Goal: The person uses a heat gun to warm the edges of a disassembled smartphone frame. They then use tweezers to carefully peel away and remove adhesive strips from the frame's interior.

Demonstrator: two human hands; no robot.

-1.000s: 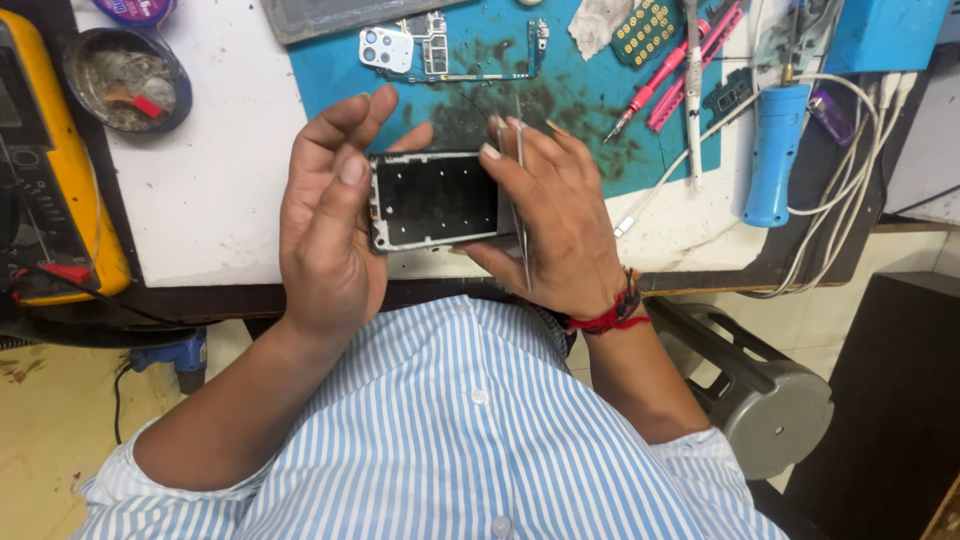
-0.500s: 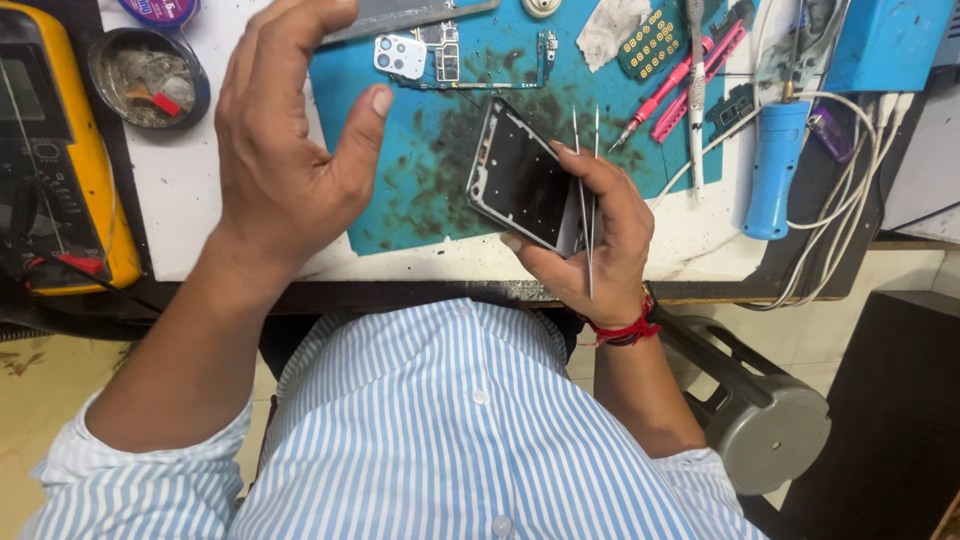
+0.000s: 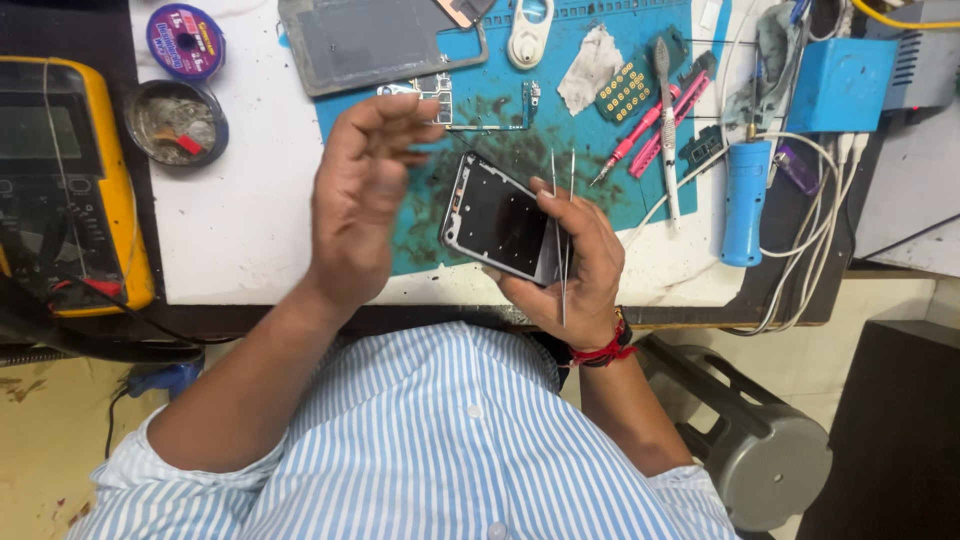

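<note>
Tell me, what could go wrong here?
The right hand holds both the phone frame and the tweezers, so the frame might slip or get scratched by the tips. The left hand is off it, giving no support. The frame hangs over the table edge, so a drop could reach the floor.

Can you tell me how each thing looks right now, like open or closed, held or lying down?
Phone frame: opened up, tilted, held by the right hand.
Tweezers: tips apart, tucked in the same hand.
Right hand: closed around the phone frame.
Left hand: raised, fingers curled, holding nothing.
Round tin: lid off, on the table.
Circuit board: bare, lying on the blue mat.
Pink screwdrivers: lying flat.
</note>
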